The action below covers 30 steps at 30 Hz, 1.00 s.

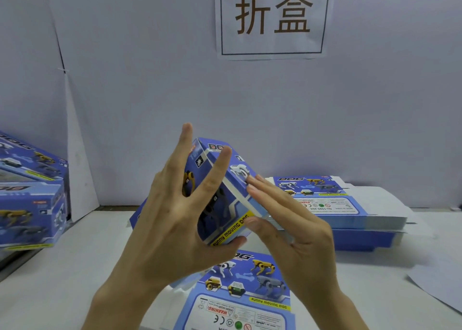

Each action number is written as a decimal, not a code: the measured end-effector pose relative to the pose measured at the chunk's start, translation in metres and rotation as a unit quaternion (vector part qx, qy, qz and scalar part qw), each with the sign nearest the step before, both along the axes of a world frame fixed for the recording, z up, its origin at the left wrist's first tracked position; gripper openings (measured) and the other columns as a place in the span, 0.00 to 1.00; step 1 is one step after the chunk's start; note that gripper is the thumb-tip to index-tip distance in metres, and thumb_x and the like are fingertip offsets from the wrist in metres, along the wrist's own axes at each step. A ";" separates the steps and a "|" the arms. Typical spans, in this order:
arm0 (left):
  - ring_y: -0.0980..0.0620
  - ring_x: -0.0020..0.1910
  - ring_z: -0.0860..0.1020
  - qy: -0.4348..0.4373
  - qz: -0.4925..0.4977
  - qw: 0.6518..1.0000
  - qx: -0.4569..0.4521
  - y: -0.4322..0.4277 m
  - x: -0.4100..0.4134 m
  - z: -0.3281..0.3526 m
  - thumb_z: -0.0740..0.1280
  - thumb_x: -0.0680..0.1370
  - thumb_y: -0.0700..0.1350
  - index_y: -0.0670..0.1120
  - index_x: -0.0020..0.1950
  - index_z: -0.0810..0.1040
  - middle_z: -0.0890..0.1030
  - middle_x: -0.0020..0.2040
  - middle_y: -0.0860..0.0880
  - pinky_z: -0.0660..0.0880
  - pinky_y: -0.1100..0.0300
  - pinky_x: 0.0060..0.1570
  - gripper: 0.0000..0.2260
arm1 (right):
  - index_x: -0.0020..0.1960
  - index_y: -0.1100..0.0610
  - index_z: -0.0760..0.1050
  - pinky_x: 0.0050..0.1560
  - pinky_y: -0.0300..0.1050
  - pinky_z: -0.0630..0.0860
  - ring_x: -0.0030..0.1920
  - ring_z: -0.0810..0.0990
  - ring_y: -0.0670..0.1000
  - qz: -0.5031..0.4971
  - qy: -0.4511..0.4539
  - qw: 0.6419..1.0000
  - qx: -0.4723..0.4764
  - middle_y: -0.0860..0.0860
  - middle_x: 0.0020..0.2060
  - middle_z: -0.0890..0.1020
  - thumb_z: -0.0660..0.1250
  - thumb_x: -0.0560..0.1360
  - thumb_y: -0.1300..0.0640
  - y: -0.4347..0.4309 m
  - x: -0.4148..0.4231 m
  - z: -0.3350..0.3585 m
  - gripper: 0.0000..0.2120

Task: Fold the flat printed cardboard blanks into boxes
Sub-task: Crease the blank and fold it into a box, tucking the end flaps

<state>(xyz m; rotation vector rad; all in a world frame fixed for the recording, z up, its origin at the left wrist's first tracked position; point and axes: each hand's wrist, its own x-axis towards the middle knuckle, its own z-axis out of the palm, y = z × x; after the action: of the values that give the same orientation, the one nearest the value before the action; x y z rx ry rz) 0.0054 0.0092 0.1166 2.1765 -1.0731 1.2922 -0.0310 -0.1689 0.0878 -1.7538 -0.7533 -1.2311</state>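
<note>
Two hands carry a folded blue toy-dog box tilted in the air above the counter, its top end leaning away toward the wall. The left hand lies against the printed front with straight, spread fingers, thumb under the lower end. The right hand presses flat fingers on the adjoining side panel, thumb by the yellow banner. Neither hand curls round it. One flat printed blank lies on the counter just below the hands. A stack of blanks sits behind to the right, and finished boxes are piled at the left edge.
</note>
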 end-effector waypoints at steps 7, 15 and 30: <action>0.40 0.76 0.57 0.001 0.001 1.000 0.000 -0.006 -0.007 0.001 0.66 0.68 0.65 0.51 0.77 0.56 0.47 0.78 0.35 0.71 0.38 0.62 0.41 | 0.68 0.54 0.71 0.68 0.40 0.67 0.71 0.69 0.48 0.009 0.044 0.999 -0.001 0.46 0.68 0.74 0.57 0.81 0.51 0.009 -0.002 -0.002 0.17; 0.38 0.70 0.66 0.029 -0.007 0.999 -0.013 -0.010 -0.009 0.002 0.69 0.64 0.62 0.53 0.64 0.67 0.54 0.77 0.37 0.75 0.39 0.53 0.31 | 0.66 0.54 0.74 0.68 0.41 0.67 0.70 0.70 0.49 -0.011 0.051 0.999 -0.011 0.47 0.67 0.75 0.63 0.77 0.56 0.015 -0.006 0.000 0.18; 0.38 0.70 0.68 -0.036 -0.054 0.998 -0.003 -0.009 -0.004 -0.003 0.73 0.66 0.56 0.53 0.66 0.68 0.56 0.74 0.43 0.77 0.41 0.52 0.31 | 0.73 0.37 0.60 0.53 0.24 0.71 0.64 0.69 0.30 0.037 0.252 0.965 0.060 0.28 0.65 0.69 0.70 0.66 0.47 0.011 -0.013 0.006 0.38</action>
<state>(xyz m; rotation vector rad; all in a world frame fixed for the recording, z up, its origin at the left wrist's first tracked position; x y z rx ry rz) 0.0018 0.0001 0.1137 2.0518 -1.1945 1.3321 -0.0439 -0.1578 0.0937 -1.8132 -0.4284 -0.7137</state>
